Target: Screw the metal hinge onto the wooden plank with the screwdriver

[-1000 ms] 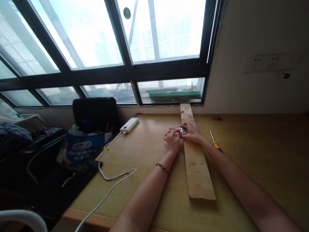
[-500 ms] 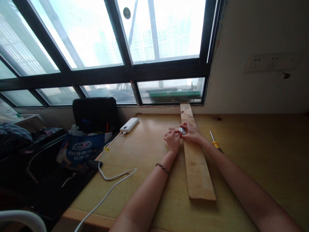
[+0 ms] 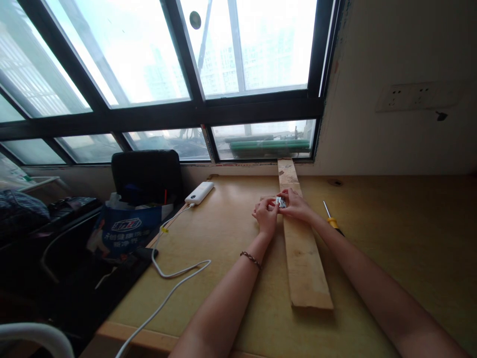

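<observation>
A small silvery metal hinge (image 3: 281, 202) is pinched between the fingers of both hands, over the middle of a long wooden board (image 3: 305, 263). My left hand (image 3: 266, 215) is closed on the hinge's left side, with a thin wooden piece partly hidden behind it. From the right, my right hand (image 3: 294, 205) grips the other side, its wrist crossing the board's right edge. Fingers cover part of the hinge. To the right of the board lies a screwdriver (image 3: 332, 222) with a yellow and black handle.
A white power bank (image 3: 199, 193) with a white cable (image 3: 175, 276) lies on the left of the wooden table (image 3: 231, 288). Beyond that edge stand a black chair (image 3: 147, 171) and a blue bag (image 3: 122, 231). The board's far end reaches the window frame.
Both hands stay in nearly the same place. The left fingers and the hinge have shifted very slightly.
</observation>
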